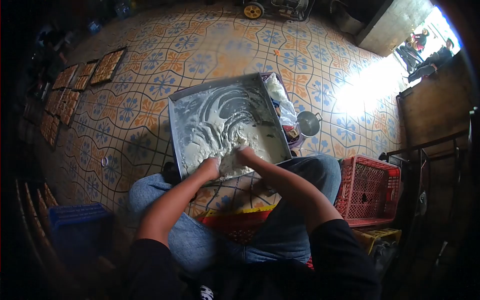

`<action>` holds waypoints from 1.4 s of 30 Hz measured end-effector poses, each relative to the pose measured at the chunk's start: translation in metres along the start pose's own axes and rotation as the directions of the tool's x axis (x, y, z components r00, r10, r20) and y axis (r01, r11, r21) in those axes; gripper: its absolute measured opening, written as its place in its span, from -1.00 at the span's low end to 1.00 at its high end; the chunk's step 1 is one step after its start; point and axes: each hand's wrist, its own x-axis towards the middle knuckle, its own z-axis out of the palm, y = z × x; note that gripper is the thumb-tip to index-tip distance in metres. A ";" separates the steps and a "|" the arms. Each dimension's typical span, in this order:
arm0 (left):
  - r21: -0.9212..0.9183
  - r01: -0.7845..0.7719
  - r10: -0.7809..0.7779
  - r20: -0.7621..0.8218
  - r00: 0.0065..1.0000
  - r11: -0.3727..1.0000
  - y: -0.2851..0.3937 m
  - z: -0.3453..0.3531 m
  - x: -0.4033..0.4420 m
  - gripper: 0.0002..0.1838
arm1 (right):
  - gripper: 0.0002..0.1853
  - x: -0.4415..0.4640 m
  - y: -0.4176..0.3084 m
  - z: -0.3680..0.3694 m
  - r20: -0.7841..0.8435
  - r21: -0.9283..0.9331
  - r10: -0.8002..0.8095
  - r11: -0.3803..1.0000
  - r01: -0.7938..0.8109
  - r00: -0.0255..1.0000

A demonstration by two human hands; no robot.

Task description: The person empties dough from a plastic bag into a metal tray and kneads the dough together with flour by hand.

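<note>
A large square metal tray (173, 135) sits on the floor in front of my knees. Pale, wet, lumpy dough (220, 127) is smeared across its bottom in curved streaks, with a runnier pool on the right side. My left hand (212, 166) is down in the dough at the tray's near side, its fingers covered by the mix. Just to the right, my right hand (244, 154) also presses into the dough, and its fingers are buried too. Whether either hand grips a lump is hidden.
Right of the tray are plastic bags (286, 111) and a metal pot (309, 123). A red crate (356, 212) stands by my right knee, a blue crate (80, 212) at left. Filled flat trays (108, 66) lie on the left floor. People (432, 61) are by the bright doorway.
</note>
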 end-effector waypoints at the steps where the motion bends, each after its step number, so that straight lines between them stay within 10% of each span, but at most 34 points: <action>1: -0.093 -0.018 0.011 -0.070 0.997 0.996 -0.002 0.001 0.001 -0.56 | -0.71 0.004 0.003 -0.008 -0.079 0.007 0.058 0.998 -0.057 0.995; 4: -0.367 -0.104 0.001 -0.271 0.963 0.925 -0.005 0.009 0.000 -0.50 | -0.74 -0.015 0.005 -0.057 -0.154 -0.066 0.044 0.996 -0.055 0.987; 7: -0.644 0.238 -0.256 0.068 0.964 0.727 0.023 -0.031 -0.018 -0.52 | -0.76 -0.011 0.003 -0.063 -0.279 -0.009 -0.153 0.988 0.156 0.948; 8: -0.872 0.248 -0.306 0.121 0.944 0.423 0.012 -0.020 -0.025 -0.55 | -0.77 -0.006 -0.003 -0.052 -0.335 0.026 -0.287 0.949 0.313 0.898; 12: -0.693 0.484 -0.347 0.342 0.873 0.535 -0.042 -0.025 -0.020 -0.60 | -0.62 -0.027 -0.052 -0.072 -0.073 0.110 -0.571 0.810 0.576 0.818; 15: -0.252 0.176 -0.211 -0.118 0.970 0.952 -0.045 -0.037 -0.031 -0.54 | -0.57 -0.039 -0.057 -0.083 0.160 0.177 -0.490 0.868 0.463 0.857; 21: -0.220 0.333 -0.354 -0.065 0.933 0.917 -0.002 -0.054 -0.037 -0.37 | -0.67 -0.046 -0.012 -0.085 -0.035 -0.196 0.162 0.967 -0.166 0.986; 26: -0.435 0.356 -0.359 0.077 0.930 0.827 0.018 -0.019 -0.013 -0.32 | -0.45 -0.050 -0.009 -0.035 -0.199 0.081 0.220 0.975 -0.208 0.955; 30: -0.373 0.447 -0.466 0.041 0.884 0.813 0.006 0.034 0.013 -0.39 | -0.71 -0.034 -0.010 0.030 -0.309 0.340 0.319 0.917 -0.209 0.896; 34: -0.621 0.455 -0.397 0.241 0.886 0.638 -0.028 0.053 0.024 -0.57 | -0.79 -0.023 -0.003 -0.003 0.268 0.947 0.363 0.071 -0.313 0.893; 35: -0.676 0.484 -0.424 0.270 0.864 0.556 -0.028 0.046 0.017 -0.61 | -0.66 -0.010 0.020 0.028 -0.105 0.729 0.165 0.684 -0.037 0.981; 37: -0.700 0.512 -0.447 0.299 0.843 0.497 -0.021 0.026 0.001 -0.66 | -0.58 -0.015 -0.008 -0.018 -0.276 0.633 0.157 0.772 0.056 0.948; 39: -0.651 0.508 -0.444 0.281 0.851 0.563 -0.014 -0.007 -0.012 -0.68 | -0.60 -0.002 -0.037 -0.019 -0.323 0.862 0.138 0.451 0.232 0.936; 42: -0.557 0.491 -0.432 0.245 0.868 0.670 -0.014 -0.056 -0.025 -0.70 | -0.73 -0.029 -0.086 -0.064 -0.445 0.691 -0.072 0.606 0.393 0.893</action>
